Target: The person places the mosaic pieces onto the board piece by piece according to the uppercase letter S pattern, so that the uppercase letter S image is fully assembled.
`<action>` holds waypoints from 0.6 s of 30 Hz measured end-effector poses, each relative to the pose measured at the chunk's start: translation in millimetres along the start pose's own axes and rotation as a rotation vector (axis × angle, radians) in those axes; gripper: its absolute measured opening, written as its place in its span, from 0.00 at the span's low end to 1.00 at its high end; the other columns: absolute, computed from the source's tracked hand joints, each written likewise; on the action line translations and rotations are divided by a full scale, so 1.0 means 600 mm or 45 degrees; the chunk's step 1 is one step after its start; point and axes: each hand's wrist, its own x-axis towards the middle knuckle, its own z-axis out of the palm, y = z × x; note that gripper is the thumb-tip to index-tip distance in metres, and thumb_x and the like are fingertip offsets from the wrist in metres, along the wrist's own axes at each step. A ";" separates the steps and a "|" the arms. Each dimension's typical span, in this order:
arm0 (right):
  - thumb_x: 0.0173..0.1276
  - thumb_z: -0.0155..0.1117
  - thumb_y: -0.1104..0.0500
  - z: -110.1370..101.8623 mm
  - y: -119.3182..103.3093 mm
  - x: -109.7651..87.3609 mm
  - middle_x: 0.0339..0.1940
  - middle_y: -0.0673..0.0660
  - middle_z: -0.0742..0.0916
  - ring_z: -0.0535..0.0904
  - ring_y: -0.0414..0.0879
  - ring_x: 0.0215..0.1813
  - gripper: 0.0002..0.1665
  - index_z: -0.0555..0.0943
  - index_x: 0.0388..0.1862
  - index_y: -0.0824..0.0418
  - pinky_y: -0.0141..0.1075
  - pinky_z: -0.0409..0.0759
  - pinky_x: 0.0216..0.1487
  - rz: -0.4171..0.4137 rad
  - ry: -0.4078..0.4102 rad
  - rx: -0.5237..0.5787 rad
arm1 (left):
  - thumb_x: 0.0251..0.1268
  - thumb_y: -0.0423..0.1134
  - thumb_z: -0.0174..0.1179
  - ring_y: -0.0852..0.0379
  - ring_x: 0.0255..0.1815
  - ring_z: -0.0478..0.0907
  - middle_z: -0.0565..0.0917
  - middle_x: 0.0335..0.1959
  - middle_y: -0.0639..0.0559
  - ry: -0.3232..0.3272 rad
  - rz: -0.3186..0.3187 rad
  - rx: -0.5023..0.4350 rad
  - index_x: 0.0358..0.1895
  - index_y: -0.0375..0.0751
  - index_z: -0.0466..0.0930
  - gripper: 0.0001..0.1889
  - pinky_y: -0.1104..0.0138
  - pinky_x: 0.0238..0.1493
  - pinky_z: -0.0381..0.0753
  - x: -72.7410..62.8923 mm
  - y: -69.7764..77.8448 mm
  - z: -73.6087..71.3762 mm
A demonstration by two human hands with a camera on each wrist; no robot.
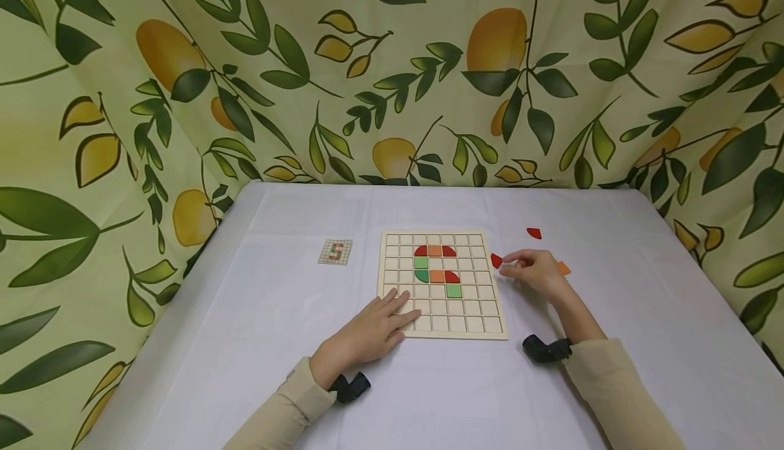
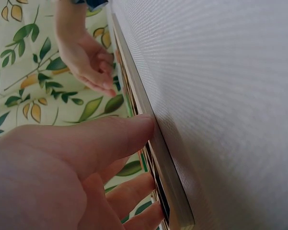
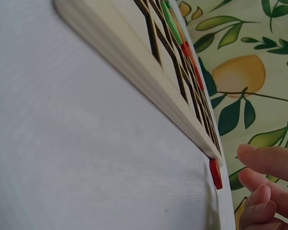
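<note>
A square wooden grid board (image 1: 441, 327) lies on the table with red, orange and green tiles set in several of its cells, forming a curved shape. My left hand (image 1: 373, 327) rests on its lower left corner with fingers spread; in the left wrist view the thumb (image 2: 129, 136) touches the board's edge. Just off the board's right side lies a red quarter-round tile (image 1: 496, 260). My right hand (image 1: 534, 271) hovers beside that tile, thumb and forefinger apart and nothing between them. In the right wrist view the red tile (image 3: 215, 173) sits against the board's corner, clear of the fingertips.
A small pattern card (image 1: 335, 252) with an S-like figure lies left of the board. Another red tile (image 1: 534, 233) is farther back on the right, and an orange tile (image 1: 563, 268) shows partly behind the right hand. A leaf-patterned curtain (image 1: 392, 96) hangs behind the white-covered table (image 1: 275, 225).
</note>
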 end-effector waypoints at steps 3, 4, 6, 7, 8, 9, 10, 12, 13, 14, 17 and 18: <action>0.61 0.69 0.57 0.001 0.002 0.008 0.19 0.47 0.72 0.67 0.41 0.27 0.23 0.81 0.51 0.70 0.29 0.65 0.25 0.025 0.016 -0.003 | 0.74 0.42 0.49 0.43 0.80 0.52 0.58 0.78 0.45 -0.002 -0.001 -0.003 0.72 0.54 0.65 0.24 0.47 0.77 0.60 0.000 0.000 -0.001; 0.61 0.68 0.57 0.002 0.003 0.011 0.19 0.47 0.72 0.67 0.41 0.27 0.23 0.80 0.52 0.70 0.29 0.65 0.25 0.034 0.019 -0.008 | 0.74 0.42 0.49 0.43 0.80 0.52 0.58 0.78 0.45 -0.004 0.000 -0.003 0.72 0.54 0.64 0.24 0.47 0.76 0.60 -0.001 0.001 -0.001; 0.61 0.69 0.58 0.003 0.003 0.017 0.19 0.47 0.71 0.67 0.41 0.27 0.23 0.80 0.52 0.69 0.29 0.64 0.24 0.043 0.023 -0.010 | 0.74 0.42 0.49 0.43 0.80 0.52 0.58 0.78 0.45 -0.006 -0.001 -0.002 0.72 0.54 0.64 0.24 0.47 0.76 0.60 -0.001 0.001 -0.002; 0.61 0.69 0.58 0.004 0.003 0.019 0.19 0.47 0.71 0.67 0.41 0.27 0.23 0.80 0.52 0.69 0.29 0.64 0.24 0.050 0.026 -0.010 | 0.74 0.42 0.49 0.43 0.80 0.52 0.58 0.78 0.45 -0.006 0.000 -0.003 0.72 0.54 0.65 0.24 0.47 0.76 0.60 -0.001 0.001 -0.002; 0.61 0.68 0.58 0.004 0.002 0.020 0.19 0.47 0.71 0.67 0.41 0.27 0.23 0.80 0.53 0.69 0.29 0.64 0.24 0.055 0.025 -0.012 | 0.74 0.42 0.48 0.43 0.80 0.52 0.58 0.78 0.45 -0.007 0.000 -0.001 0.72 0.54 0.64 0.24 0.47 0.76 0.60 -0.001 0.001 -0.002; 0.61 0.68 0.59 0.004 0.002 0.023 0.19 0.47 0.71 0.67 0.41 0.27 0.23 0.80 0.53 0.69 0.29 0.64 0.24 0.059 0.024 -0.015 | 0.74 0.42 0.48 0.43 0.80 0.52 0.58 0.78 0.45 -0.008 0.000 -0.001 0.72 0.54 0.64 0.24 0.47 0.76 0.60 -0.001 0.001 -0.002; 0.60 0.69 0.59 0.005 0.001 0.024 0.19 0.47 0.71 0.67 0.41 0.27 0.23 0.80 0.53 0.69 0.29 0.64 0.24 0.063 0.025 -0.015 | 0.74 0.42 0.48 0.43 0.80 0.52 0.58 0.78 0.45 -0.009 -0.001 -0.003 0.72 0.54 0.64 0.24 0.47 0.77 0.60 -0.001 0.001 -0.002; 0.60 0.69 0.60 0.006 -0.002 0.028 0.19 0.48 0.71 0.67 0.41 0.27 0.23 0.80 0.52 0.70 0.29 0.64 0.24 0.074 0.025 -0.019 | 0.74 0.42 0.48 0.43 0.80 0.52 0.58 0.78 0.45 -0.009 -0.001 -0.007 0.72 0.54 0.64 0.24 0.47 0.77 0.60 0.000 0.001 -0.002; 0.59 0.69 0.60 0.006 -0.003 0.029 0.20 0.48 0.71 0.67 0.41 0.27 0.24 0.80 0.53 0.70 0.29 0.64 0.24 0.079 0.022 -0.024 | 0.75 0.42 0.48 0.43 0.80 0.51 0.58 0.78 0.45 -0.008 0.000 -0.008 0.72 0.53 0.64 0.24 0.47 0.77 0.60 -0.001 0.001 -0.002; 0.59 0.70 0.60 0.007 -0.003 0.031 0.20 0.48 0.71 0.67 0.41 0.27 0.23 0.80 0.52 0.70 0.29 0.64 0.25 0.083 0.020 -0.028 | 0.75 0.42 0.48 0.43 0.80 0.51 0.58 0.78 0.45 -0.006 0.001 -0.009 0.72 0.53 0.64 0.24 0.47 0.77 0.59 0.000 0.001 -0.002; 0.58 0.70 0.60 0.008 -0.006 0.035 0.20 0.48 0.71 0.67 0.41 0.27 0.24 0.80 0.52 0.70 0.28 0.64 0.25 0.090 0.012 -0.038 | 0.75 0.42 0.48 0.43 0.80 0.52 0.58 0.78 0.45 -0.002 0.005 -0.006 0.72 0.53 0.64 0.24 0.47 0.77 0.60 0.000 0.001 -0.001; 0.58 0.70 0.60 0.008 -0.006 0.036 0.20 0.48 0.71 0.66 0.41 0.27 0.24 0.80 0.52 0.70 0.28 0.64 0.25 0.094 0.010 -0.039 | 0.75 0.42 0.48 0.43 0.80 0.52 0.58 0.78 0.45 0.000 0.007 -0.005 0.72 0.53 0.64 0.24 0.47 0.77 0.60 -0.001 0.001 -0.001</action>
